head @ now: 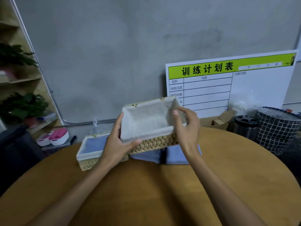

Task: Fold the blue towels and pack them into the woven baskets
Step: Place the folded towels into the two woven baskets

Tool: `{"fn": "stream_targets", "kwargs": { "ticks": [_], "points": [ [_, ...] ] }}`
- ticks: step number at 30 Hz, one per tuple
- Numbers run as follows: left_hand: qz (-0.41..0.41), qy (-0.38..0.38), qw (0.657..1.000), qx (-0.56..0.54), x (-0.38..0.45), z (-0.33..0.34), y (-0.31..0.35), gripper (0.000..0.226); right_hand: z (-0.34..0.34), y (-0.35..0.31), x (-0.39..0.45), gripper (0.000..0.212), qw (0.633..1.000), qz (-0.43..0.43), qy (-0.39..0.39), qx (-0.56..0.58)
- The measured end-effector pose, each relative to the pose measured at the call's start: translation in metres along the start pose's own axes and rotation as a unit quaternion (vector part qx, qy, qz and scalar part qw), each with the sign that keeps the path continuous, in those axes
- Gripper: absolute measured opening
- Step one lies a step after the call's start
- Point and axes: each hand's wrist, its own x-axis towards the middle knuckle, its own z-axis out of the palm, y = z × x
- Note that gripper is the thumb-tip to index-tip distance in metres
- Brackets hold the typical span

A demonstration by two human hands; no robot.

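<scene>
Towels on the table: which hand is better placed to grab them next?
Probably the right hand: it holds the basket end over the towels; the left hand grips the far end.

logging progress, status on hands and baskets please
Gripped by left hand and right hand: empty basket, raised and tilted. Second basket on the table holds a blue towel. Folded towels wait underneath, nothing on them.

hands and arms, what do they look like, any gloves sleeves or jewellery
Both are bare. The left hand and right hand wear no gloves, rings or watch that shows. The right thumbnail, the clearest nail, is short and plain. The left forearm and right forearm are slim and uncovered, with no sleeve, band or marking in view.
</scene>
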Motion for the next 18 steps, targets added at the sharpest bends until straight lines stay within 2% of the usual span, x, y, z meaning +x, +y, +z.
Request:
{"fn": "stream_targets", "kwargs": {
  "ticks": [9, 14, 18],
  "points": [
    [-0.060, 0.020, 0.998, 0.002, -0.132, -0.057, -0.018, 0.109, 0.003, 0.001, -0.141, 0.037, 0.996, 0.057, -0.072, 0.002],
    [-0.075, 0.002, 0.997, 0.012, -0.175, -0.061, -0.022, 0.112, -0.021, -0.002, -0.193, 0.039, 0.993, 0.080, -0.081, 0.013],
    [-0.083, -0.001, 0.995, 0.049, -0.205, -0.055, -0.037, 0.116, -0.039, -0.003, -0.212, 0.032, 0.994, 0.063, -0.088, -0.003]
  ]
}}
